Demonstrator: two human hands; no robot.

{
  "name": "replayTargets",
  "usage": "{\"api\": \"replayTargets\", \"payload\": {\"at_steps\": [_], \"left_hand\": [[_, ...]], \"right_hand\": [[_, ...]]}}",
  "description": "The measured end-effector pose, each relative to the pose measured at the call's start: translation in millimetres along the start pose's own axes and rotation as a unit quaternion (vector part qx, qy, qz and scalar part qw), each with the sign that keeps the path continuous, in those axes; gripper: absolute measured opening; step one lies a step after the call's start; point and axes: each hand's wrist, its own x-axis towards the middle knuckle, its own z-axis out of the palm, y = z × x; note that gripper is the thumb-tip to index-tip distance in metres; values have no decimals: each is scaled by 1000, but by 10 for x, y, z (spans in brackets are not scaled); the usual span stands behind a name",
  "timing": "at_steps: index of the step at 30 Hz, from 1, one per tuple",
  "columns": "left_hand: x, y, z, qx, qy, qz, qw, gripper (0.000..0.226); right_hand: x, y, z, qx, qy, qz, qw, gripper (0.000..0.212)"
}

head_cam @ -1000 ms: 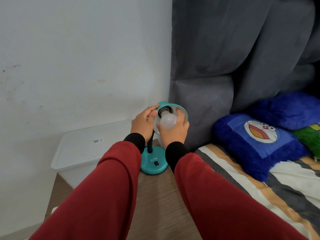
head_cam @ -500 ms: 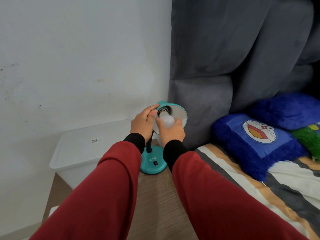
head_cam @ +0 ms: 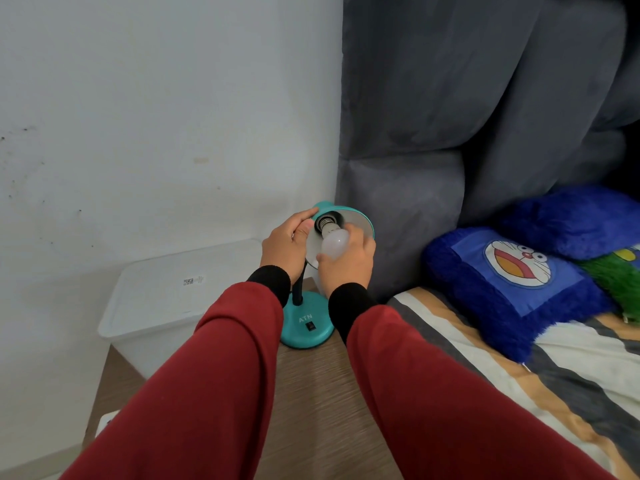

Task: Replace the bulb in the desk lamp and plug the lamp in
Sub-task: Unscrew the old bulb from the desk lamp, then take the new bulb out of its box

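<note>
**Bulb half out of its socket**

The left hand [head_cam: 287, 242] grips the teal lamp shade [head_cam: 360, 220], steadying it. The right hand [head_cam: 348, 259] is closed around the white bulb [head_cam: 334, 243], whose metal thread shows at the socket [head_cam: 327, 221]. A slipped grip could drop the bulb onto the bench [head_cam: 311, 393]; an angled twist might jam the thread.

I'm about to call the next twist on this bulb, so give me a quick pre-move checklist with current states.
1. Left hand steadies the lamp shade: ok.
2. Right hand grips the bulb: ok.
3. Bulb lined up with the socket: ok, metal threads showing.
4. Bulb fully seated: not ok.
5. Lamp base flat on the wooden table: ok.
6. Cord and plug located: cannot tell, neither is in view.
</note>
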Motion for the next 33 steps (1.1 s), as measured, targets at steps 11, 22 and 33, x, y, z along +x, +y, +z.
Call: {"api": "replayTargets", "payload": {"at_steps": [11,22,33], "left_hand": [[-89,68,-94,108,-6,-28,994,38],[-459,-106,-434,428,-107,-124,889,38],[-1009,-439,-699,527,-134,-165,823,36]], "right_hand": [[-62,21,-161,45,-8,57,997,59],[-351,-61,-349,73,-17,84,994,58],[-1048,183,-281,67,-60,94,991,53]]}}
